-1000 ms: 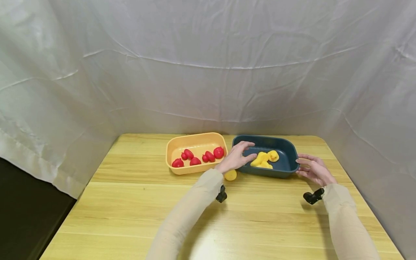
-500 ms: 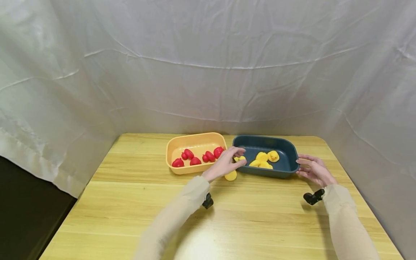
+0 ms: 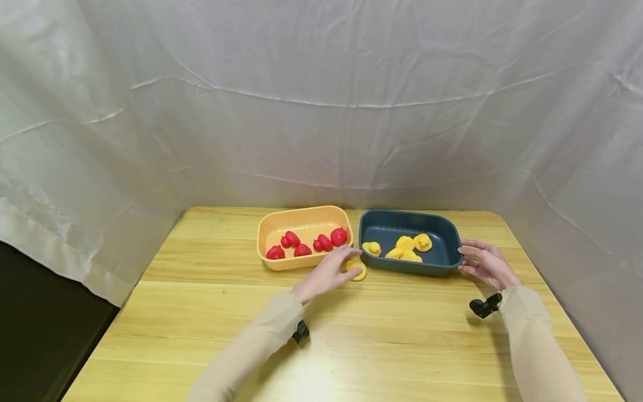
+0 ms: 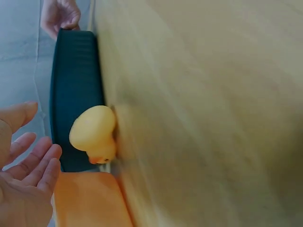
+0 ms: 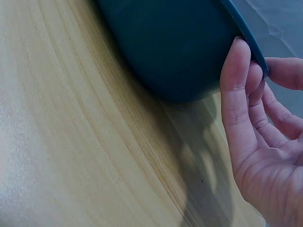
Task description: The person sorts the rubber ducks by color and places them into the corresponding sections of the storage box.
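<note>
In the head view my left hand (image 3: 329,274) hovers beside a yellow rubber duck (image 3: 358,271) on the table, thumb and fingers spread and holding nothing. The left wrist view shows this duck (image 4: 93,131) lying in front of the dark blue bin (image 4: 75,75), clear of my fingers. My right hand (image 3: 486,263) is at the right end of the blue bin (image 3: 412,269). In the right wrist view the thumb (image 5: 236,71) lies against the bin's outer wall and the fingers grip the rim. Several yellow ducks (image 3: 404,243) lie inside this bin.
Left of the blue bin stands an orange-yellow bin (image 3: 301,218) with several red ducks (image 3: 324,242) in it. Both sit near the back edge of the wooden table (image 3: 402,335). Pale curtains (image 3: 321,111) hang behind and at the sides.
My left hand has drawn back from over the blue bin, leftward and toward me, to the duck on the table. A duck at the bin's left end has come into view. My right hand stays put.
</note>
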{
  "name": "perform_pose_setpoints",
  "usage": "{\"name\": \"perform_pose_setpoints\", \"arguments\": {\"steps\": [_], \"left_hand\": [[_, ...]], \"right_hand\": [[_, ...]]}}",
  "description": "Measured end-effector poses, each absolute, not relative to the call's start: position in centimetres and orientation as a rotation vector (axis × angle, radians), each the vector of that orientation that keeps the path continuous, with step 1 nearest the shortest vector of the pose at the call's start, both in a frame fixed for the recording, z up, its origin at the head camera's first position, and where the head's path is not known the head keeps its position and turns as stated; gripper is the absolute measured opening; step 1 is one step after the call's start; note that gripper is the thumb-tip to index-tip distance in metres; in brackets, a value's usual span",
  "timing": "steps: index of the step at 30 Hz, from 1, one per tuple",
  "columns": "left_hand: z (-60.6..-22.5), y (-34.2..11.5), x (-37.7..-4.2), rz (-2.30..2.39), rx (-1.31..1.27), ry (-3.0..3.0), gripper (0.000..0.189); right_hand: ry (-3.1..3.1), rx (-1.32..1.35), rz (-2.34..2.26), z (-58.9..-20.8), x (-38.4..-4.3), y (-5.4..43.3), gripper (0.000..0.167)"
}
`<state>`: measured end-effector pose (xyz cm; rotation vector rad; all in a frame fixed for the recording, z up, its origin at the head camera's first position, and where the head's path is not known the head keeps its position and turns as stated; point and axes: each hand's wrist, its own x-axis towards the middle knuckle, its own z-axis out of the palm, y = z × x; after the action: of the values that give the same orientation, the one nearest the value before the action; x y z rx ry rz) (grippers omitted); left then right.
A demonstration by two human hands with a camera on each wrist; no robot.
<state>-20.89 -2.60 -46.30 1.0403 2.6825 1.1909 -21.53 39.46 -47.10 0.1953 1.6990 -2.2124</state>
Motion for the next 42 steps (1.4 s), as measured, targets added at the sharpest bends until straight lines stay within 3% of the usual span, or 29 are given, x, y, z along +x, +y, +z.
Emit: {"name": "perform_pose_setpoints", "arguments": {"steps": [20, 42], "left_hand": [[-47.6, -3.4, -20.6, 1.02, 1.072, 2.695, 0.055], [-48.3, -3.8, -20.4, 0.929, 1.047, 2.704, 0.049]], "right_hand": [[1.725, 0.204, -2.211, -47.2, -21.7, 39.4, 0.02], [1.711, 0.195, -2.218, -47.1, -21.5, 39.4, 0.02]]}}
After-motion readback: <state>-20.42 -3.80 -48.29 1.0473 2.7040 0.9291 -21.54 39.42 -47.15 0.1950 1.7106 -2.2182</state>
